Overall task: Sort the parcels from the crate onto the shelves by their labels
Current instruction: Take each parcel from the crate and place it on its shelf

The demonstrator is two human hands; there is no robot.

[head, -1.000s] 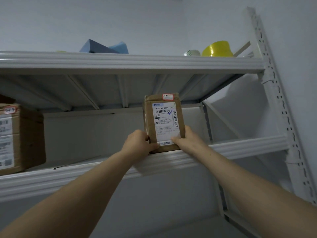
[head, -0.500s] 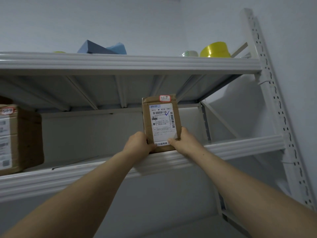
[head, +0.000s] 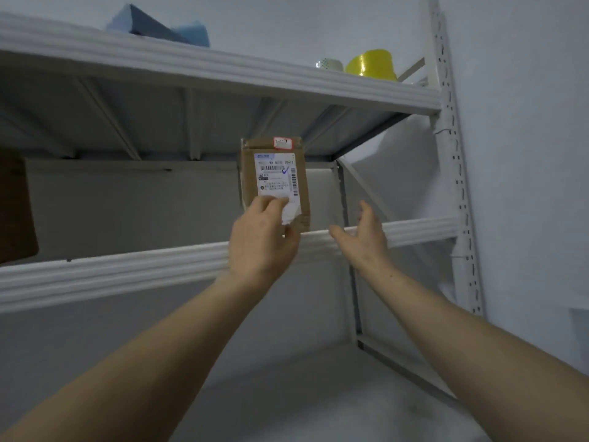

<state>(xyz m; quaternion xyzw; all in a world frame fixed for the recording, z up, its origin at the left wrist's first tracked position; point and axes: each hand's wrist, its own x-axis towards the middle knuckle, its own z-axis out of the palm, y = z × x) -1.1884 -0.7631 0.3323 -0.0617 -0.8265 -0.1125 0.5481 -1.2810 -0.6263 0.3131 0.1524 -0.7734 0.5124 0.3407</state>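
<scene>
A small brown cardboard parcel (head: 276, 173) with a white shipping label and a red-edged sticker on top stands upright at the front edge of the middle shelf (head: 127, 269). My left hand (head: 261, 240) is in front of its lower left part, and the fingers touch the label. My right hand (head: 363, 237) hangs apart from the parcel, just to its right, with the fingers spread and relaxed over the shelf rail. Nothing is held in it. The crate is out of sight.
A larger brown box (head: 16, 205) sits on the same shelf at the far left. The top shelf carries blue foam pieces (head: 153, 23), a white tape roll (head: 330, 63) and a yellow tape roll (head: 371, 65). The white perforated upright (head: 452, 154) bounds the rack on the right.
Both hands gripped the parcel's lower corners before. My right hand has let go and moved right; my left hand has loosened and slid across the parcel's front. The view has swung left.
</scene>
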